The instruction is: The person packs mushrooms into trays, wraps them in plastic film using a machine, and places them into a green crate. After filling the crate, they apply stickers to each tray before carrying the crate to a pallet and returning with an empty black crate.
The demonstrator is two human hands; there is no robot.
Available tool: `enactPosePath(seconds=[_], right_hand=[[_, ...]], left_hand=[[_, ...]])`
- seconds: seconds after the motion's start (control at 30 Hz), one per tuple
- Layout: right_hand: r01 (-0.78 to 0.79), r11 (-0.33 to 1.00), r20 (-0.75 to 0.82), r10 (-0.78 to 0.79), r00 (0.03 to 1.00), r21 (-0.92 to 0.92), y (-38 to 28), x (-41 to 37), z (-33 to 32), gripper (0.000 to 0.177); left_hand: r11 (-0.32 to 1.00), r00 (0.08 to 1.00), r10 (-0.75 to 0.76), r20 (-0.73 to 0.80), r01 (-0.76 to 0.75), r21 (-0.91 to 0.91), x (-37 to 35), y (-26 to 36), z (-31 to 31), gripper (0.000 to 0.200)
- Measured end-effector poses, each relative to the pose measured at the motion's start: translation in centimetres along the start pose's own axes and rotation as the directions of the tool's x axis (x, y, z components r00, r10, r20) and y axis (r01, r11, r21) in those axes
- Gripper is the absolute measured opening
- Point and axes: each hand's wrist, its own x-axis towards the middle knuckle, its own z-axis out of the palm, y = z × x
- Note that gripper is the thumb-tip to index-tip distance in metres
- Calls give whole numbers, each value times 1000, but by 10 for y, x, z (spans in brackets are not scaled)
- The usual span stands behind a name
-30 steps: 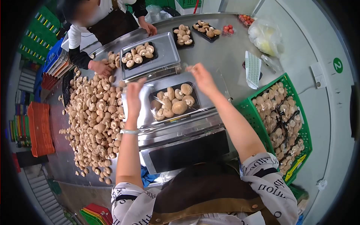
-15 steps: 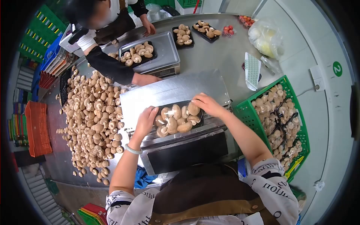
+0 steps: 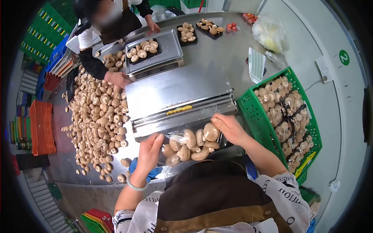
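Observation:
A tray of brown mushrooms (image 3: pixel 188 144) under clear plastic film is held close to my apron, over the front of a metal film-wrapping machine (image 3: pixel 175 91). My left hand (image 3: pixel 149 152) grips the tray's left end, thumb up along the film. At the other end, my right hand (image 3: pixel 230 129) pinches the film and the tray's right corner. The film is stretched and shiny over the caps; a sheet of it reaches back towards the machine's bar, which bears a yellow label (image 3: pixel 179 110). The tray's underside is hidden.
Loose mushrooms (image 3: pixel 97 120) are heaped on the left. A green crate (image 3: pixel 248 106) of wrapped mushrooms stands at right. Behind the machine, a scale (image 3: pixel 171 46) carries a filled tray. A co-worker's hand (image 3: pixel 117 79) is by the heap. Two filled trays (image 3: pixel 187 33) sit farther back.
My hands have drawn the mushroom tray towards my body, off the machine's bar, uncovering its yellow label. The co-worker's hand has moved left from beside the scale to the heap.

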Motion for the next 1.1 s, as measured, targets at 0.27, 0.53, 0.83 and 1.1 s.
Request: enactPosePath(seconds=[0.27,0.53,0.83,1.1], right_hand=[[-166,985,-220,150,964,-54,155,-12,72,42],[-263,953,-410,301,861,149,161,-43,92,24],[-93,919,-632,335,699,384,109,-136,44,9],[-519,854,-881,229,413,-21,253,-141,124,14]], left_hand=[[932,989,73,-131,-21,361,32,-122,61,38],[994,915,108,-390,-88,69,3,-153,75,18],[960,882,279,-381,-243,141,2,-135,54,12],[434,813,529,243,-505,746,59,-125,133,52]])
